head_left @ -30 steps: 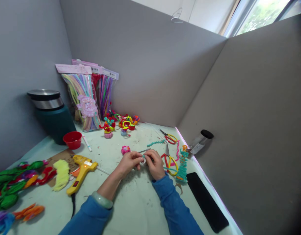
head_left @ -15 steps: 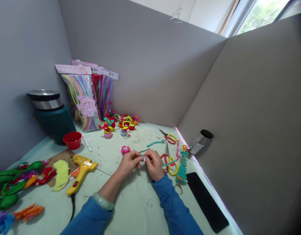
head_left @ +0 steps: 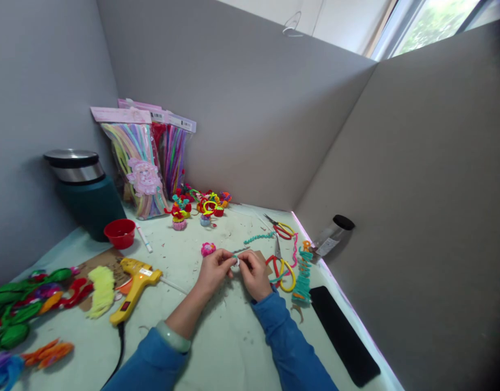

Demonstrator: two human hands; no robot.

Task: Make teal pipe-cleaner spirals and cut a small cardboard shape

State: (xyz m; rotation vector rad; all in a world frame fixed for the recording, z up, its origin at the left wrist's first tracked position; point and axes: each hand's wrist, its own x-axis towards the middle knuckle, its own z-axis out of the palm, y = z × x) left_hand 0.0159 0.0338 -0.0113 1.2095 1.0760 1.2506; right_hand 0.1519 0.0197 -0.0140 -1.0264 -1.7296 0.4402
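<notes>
My left hand (head_left: 215, 271) and my right hand (head_left: 253, 272) meet over the table, thumbs and forefingers pinched together. Between the fingertips is a small white piece (head_left: 236, 262) with a bit of teal at it; its exact shape is mostly hidden. A thin teal pipe cleaner (head_left: 279, 279) trails out on the right of my right hand, over the red-and-yellow scissors (head_left: 288, 276). Just beyond my left hand lies a pink flower-like pipe-cleaner ball (head_left: 208, 249). A dark thin rod (head_left: 241, 250) and a brown card piece (head_left: 261, 255) show behind the fingers.
A yellow hot glue gun (head_left: 136, 288) lies left, its cord running forward. Behind it stand a red cup (head_left: 120, 233) and a teal bottle (head_left: 87, 201). Second scissors (head_left: 281, 227), a teal coiled bundle (head_left: 302, 277) and a black strip (head_left: 343, 336) lie right. Pipe-cleaner packs (head_left: 138, 168) lean behind.
Both hands stay almost in place, with the fingertips shifting slightly around the white piece. The trailing teal pipe cleaner has swung lower and nearer. More of the brown card shows behind my right hand.
</notes>
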